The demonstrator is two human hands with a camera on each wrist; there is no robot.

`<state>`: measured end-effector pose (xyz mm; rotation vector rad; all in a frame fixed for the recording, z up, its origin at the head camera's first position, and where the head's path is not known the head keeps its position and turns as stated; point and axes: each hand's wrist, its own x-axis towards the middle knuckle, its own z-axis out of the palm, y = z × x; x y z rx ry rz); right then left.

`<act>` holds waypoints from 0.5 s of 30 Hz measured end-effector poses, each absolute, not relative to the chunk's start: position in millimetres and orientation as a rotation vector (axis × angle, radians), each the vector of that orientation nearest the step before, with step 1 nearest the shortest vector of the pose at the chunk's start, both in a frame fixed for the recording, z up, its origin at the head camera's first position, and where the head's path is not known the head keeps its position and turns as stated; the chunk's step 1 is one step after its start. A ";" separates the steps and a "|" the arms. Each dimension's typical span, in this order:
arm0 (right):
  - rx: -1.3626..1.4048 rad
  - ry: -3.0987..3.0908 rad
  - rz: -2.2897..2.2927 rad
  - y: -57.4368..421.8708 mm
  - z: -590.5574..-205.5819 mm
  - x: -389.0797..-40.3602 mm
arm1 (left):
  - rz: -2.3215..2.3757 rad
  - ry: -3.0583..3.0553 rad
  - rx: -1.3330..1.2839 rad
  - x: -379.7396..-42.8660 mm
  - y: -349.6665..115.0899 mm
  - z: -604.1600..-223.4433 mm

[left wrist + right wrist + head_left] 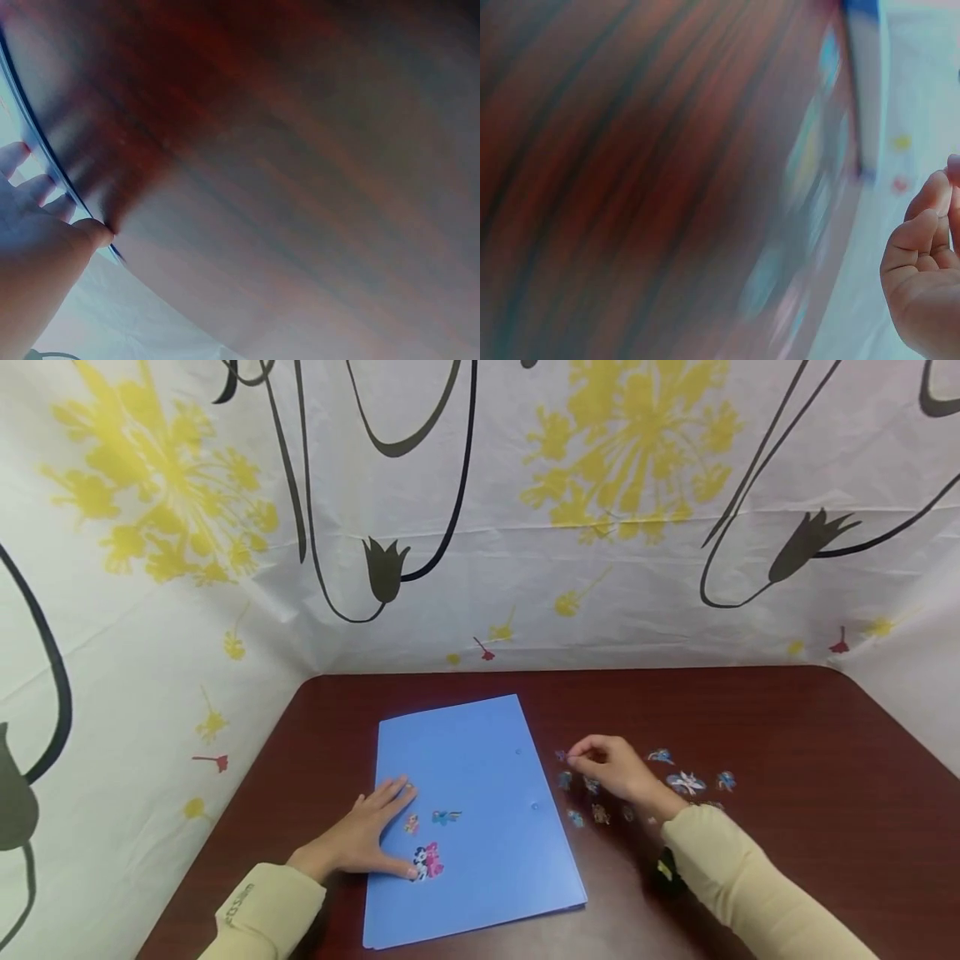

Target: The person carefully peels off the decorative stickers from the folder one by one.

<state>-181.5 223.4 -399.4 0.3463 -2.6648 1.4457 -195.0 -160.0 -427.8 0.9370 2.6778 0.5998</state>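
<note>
A blue folder point(480, 752) lies on the dark table, with small pony stickers on its left half: a pink-and-white pair point(430, 860), a blue one point(447, 817) and a small pale one point(411, 823). My left hand point(367, 831) rests spread on the folder's left edge, thumb beside the pink-and-white sticker. In the left wrist view, the fingers point(34, 187) lie along that edge. Just past the folder's right edge, my right hand point(615, 767) pinches a small purple sticker point(562, 755) between thumb and forefinger. Its other fingers are curled in the right wrist view.
Several loose stickers lie on the table point(810, 827) around the right hand, among them a large white-and-blue one point(686, 783), a blue one point(725, 781) and a brown one point(601, 814). A patterned white cloth point(480, 518) hangs behind and at both sides.
</note>
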 end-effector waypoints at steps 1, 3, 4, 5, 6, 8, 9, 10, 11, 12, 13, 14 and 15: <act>0.377 -2.660 1.450 212.8 -398.7 -183.5 | 0.603 2.677 0.937 -195.2 -160.6 -427.9; 0.436 -2.664 1.459 192.4 -396.3 -185.9 | 0.607 2.676 0.940 -195.5 -161.6 -427.9; 0.462 -2.670 1.459 183.0 -395.3 -186.6 | 0.607 2.676 0.941 -195.5 -162.0 -427.7; 0.486 -2.676 1.458 173.8 -394.7 -187.1 | 0.609 2.674 0.943 -195.6 -162.3 -427.6; 0.515 -2.686 1.449 165.5 -394.4 -187.7 | 0.609 2.675 0.945 -195.5 -162.5 -427.4; 0.580 -2.701 1.413 150.8 -394.1 -188.0 | 0.610 2.671 0.950 -195.5 -162.4 -427.2; 0.608 -2.707 1.407 144.4 -395.1 -188.4 | 0.611 2.668 0.951 -195.5 -162.0 -427.0; 0.631 -2.714 1.393 138.1 -395.5 -188.6 | 0.610 2.668 0.954 -195.4 -161.5 -426.9; 0.655 -2.723 1.378 132.5 -395.7 -188.6 | 0.609 2.667 0.955 -195.3 -160.8 -426.8; 0.677 -2.734 1.361 127.3 -396.1 -188.9 | 0.606 2.667 0.957 -195.3 -160.0 -426.5; 0.694 -2.746 1.349 121.9 -396.5 -189.0 | 0.599 2.668 0.956 -194.9 -160.0 -426.3; 0.704 -2.759 1.338 116.6 -396.7 -189.4 | 0.591 2.672 0.955 -194.7 -159.9 -426.1; 0.711 -2.773 1.336 111.8 -396.9 -189.7 | 0.582 2.677 0.955 -194.5 -159.9 -426.1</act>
